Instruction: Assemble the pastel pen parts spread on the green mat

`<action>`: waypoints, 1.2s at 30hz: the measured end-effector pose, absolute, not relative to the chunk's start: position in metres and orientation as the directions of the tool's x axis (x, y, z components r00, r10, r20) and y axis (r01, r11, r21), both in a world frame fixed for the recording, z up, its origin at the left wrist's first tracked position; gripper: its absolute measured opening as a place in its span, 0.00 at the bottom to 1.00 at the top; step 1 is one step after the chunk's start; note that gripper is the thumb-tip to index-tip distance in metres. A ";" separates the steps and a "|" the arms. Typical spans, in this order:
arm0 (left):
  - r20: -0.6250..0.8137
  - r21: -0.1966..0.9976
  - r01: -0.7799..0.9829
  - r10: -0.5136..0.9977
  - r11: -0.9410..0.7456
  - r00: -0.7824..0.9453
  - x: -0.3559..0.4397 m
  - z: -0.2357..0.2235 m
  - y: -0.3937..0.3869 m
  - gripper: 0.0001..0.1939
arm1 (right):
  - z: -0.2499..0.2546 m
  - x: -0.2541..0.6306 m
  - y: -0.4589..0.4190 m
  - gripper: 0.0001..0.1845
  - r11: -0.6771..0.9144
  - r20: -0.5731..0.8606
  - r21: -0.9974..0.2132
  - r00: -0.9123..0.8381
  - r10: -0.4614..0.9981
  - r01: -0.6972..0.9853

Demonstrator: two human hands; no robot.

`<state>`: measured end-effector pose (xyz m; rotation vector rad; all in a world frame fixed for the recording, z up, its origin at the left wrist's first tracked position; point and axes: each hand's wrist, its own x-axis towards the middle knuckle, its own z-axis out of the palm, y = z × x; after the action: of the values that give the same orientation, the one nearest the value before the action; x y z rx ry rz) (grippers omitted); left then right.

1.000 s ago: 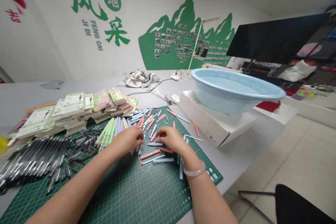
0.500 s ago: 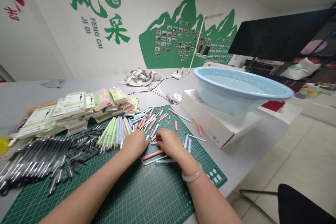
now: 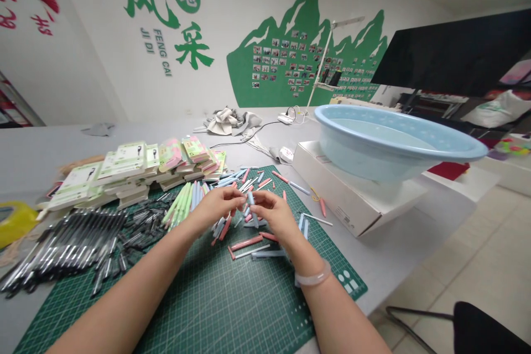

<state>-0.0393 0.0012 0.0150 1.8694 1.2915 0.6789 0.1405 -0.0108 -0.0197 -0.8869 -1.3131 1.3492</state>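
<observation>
"Change?"

"Right hand (image 3: 276, 217) now pinches a blue pen piece (image 3: 251, 198) above the mat (image 3: 186, 298), seemingly freer to handle. Left hand (image 3: 216, 204) half-curls beside it; grip unclear."

Room over near cutting mat (image 3: 199, 298), pen parts (image 3: 246, 243) apparently crowding beyond

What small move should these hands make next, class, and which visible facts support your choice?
Probably the left hand should close its fingertips on the light-blue piece to steady it. The right hand holds it up between finger and thumb, the left fingers are close beside it (whether touching is unclear), and loose coloured pieces lie on the green mat below.
</observation>
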 end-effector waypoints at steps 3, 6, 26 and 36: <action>0.032 0.547 0.792 0.952 -0.271 0.304 -0.061 0.009 0.010 0.06 | -0.021 0.144 -0.009 0.12 0.107 0.132 -0.979 -0.140 0.981 -0.175; -0.033 0.324 0.923 0.973 -0.208 0.230 -0.073 0.003 0.015 0.06 | -0.024 0.144 -0.006 0.10 0.113 0.129 -0.966 -0.055 0.990 -0.232; -0.044 0.186 0.974 0.989 -0.127 0.138 -0.048 -0.013 0.032 0.08 | -0.015 0.149 -0.005 0.12 0.029 0.011 -0.923 0.049 0.999 -0.385; -0.060 0.175 0.980 0.993 -0.089 0.101 -0.033 -0.017 0.030 0.09 | -0.014 0.150 -0.006 0.12 -0.004 -0.021 -0.922 0.039 0.999 -0.387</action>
<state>-0.0334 0.0303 -0.0173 2.1976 1.9956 0.1100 0.1496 -0.0061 -0.0138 -0.9414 -0.8766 1.3498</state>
